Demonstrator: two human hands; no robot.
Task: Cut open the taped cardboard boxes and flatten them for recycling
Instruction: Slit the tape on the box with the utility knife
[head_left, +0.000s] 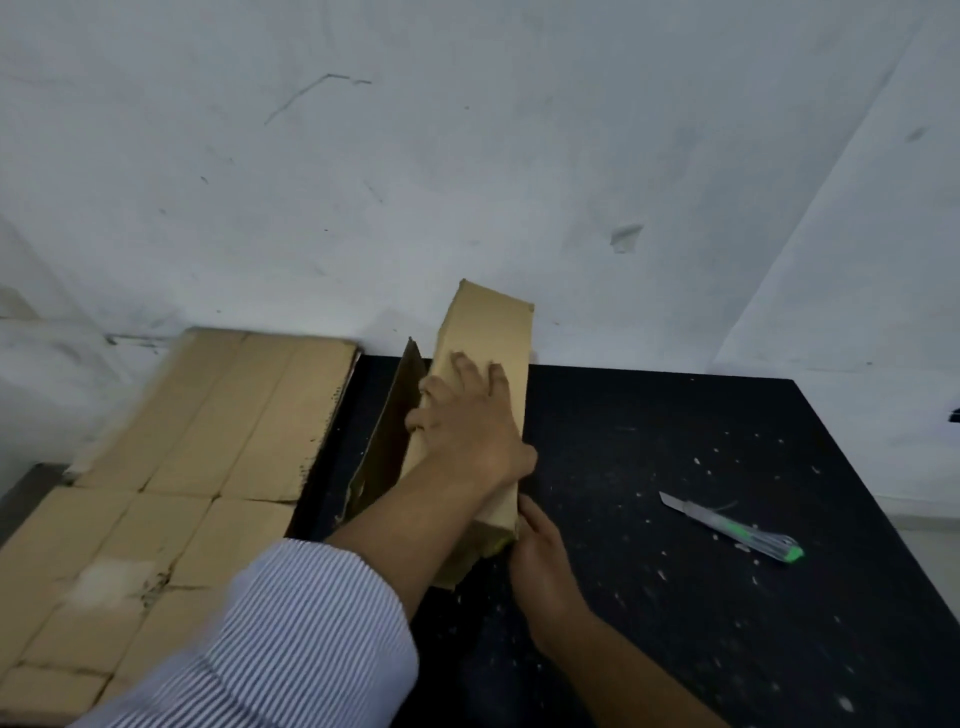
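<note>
A long narrow cardboard box lies on the black table, its far end raised toward the wall. One side flap hangs open on its left. My left hand presses flat on the top of the box, thumb hooked over the left edge. My right hand holds the near end of the box from the right side. A utility knife with a green handle and its blade out lies on the table to the right, apart from both hands.
A stack of flattened cardboard covers the left side and overhangs the table's left edge. A white wall stands right behind the table. Small white scraps dot the table top. The table's right edge runs diagonally at the right.
</note>
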